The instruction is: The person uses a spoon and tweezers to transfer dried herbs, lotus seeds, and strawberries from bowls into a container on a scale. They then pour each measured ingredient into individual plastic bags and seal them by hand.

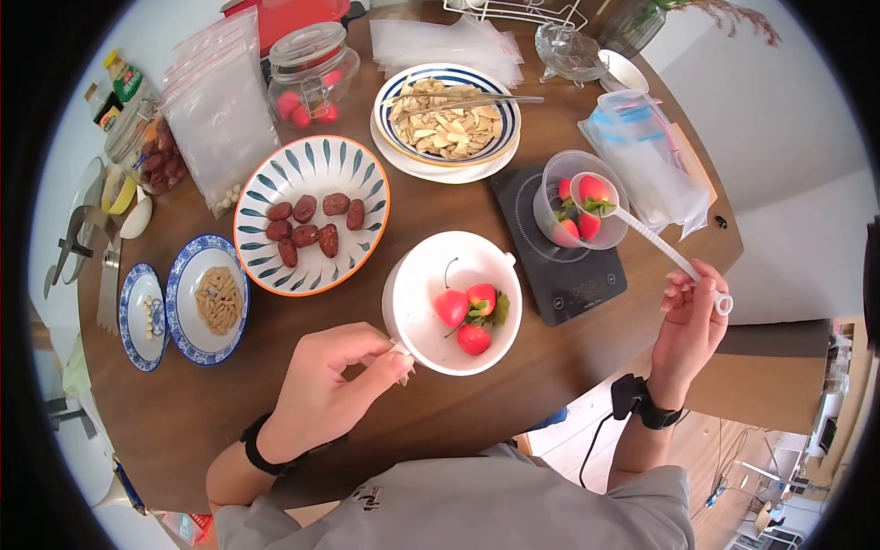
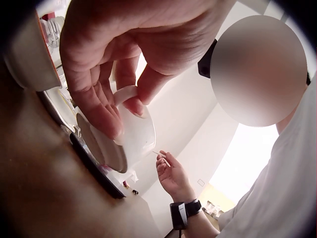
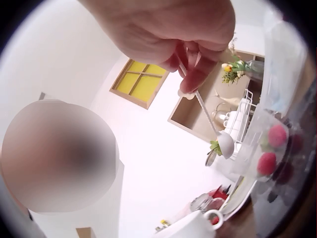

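My left hand (image 1: 330,385) pinches the side handle of a white two-handled bowl (image 1: 417,275) between thumb and fingers. Several red fruits (image 1: 473,339), some with thin stems or green leaves, lie inside it. In my right hand (image 1: 689,321) is the handle end of a white ladle (image 1: 655,238). A red strawberry (image 1: 594,190) with green leaves sits in the ladle's scoop, which overlaps the mouth of a clear plastic cup (image 1: 547,215) in the head view. More red fruits (image 1: 566,231) show inside this cup, which stands on a black kitchen scale (image 1: 587,298).
Left of the bowl is an orange-rimmed plate (image 1: 362,170) of red dates, with two blue-patterned dishes (image 1: 183,335) beyond. Behind stand a striped bowl (image 1: 390,87) of pale slices, tongs (image 1: 513,98) across it, and a glass jar (image 1: 312,55). Plastic bags (image 1: 655,170) lie right of the scale.
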`<action>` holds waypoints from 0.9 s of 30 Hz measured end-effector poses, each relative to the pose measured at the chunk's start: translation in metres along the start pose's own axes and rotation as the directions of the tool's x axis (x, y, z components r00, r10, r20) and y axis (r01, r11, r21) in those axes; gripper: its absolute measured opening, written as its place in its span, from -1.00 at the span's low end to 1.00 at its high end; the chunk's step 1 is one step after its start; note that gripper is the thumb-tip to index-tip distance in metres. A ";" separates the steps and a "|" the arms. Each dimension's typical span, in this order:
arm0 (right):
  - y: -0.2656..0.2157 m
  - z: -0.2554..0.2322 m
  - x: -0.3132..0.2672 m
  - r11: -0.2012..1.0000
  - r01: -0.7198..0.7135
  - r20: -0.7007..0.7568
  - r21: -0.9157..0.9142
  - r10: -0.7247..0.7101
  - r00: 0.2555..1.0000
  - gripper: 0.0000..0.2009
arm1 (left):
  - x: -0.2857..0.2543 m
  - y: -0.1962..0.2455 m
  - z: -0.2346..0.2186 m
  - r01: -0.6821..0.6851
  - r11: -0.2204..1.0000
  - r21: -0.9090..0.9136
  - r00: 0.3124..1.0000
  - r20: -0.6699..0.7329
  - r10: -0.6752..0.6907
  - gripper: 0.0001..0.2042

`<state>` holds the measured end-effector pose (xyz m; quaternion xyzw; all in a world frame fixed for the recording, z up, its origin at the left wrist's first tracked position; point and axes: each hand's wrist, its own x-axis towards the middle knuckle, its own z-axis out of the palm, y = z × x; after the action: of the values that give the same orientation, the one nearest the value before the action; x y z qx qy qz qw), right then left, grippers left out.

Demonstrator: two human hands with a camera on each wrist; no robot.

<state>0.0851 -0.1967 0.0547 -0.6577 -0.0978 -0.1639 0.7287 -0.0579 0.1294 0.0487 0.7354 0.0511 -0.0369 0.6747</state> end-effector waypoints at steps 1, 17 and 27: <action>0.001 -0.001 0.000 0.996 0.012 -0.010 -0.083 -0.013 1.000 -0.77 | 0.000 0.000 0.000 0.011 1.000 -0.004 1.000 -0.001 -0.011 -0.88; -0.017 0.031 -0.018 0.966 0.213 0.291 -0.147 -0.164 0.943 -0.72 | -0.033 0.004 -0.006 -0.040 0.980 -0.193 0.996 -0.082 0.025 -0.87; -0.029 0.124 -0.024 0.943 0.298 0.761 -0.148 -0.085 0.644 -0.76 | -0.143 -0.001 -0.064 -0.241 0.970 0.029 0.723 -0.662 0.199 -0.67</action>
<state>0.0609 -0.0740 0.0868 -0.7419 -0.4341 0.0309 0.5101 -0.2004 0.1898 0.0708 0.6813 0.1992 0.3068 0.6340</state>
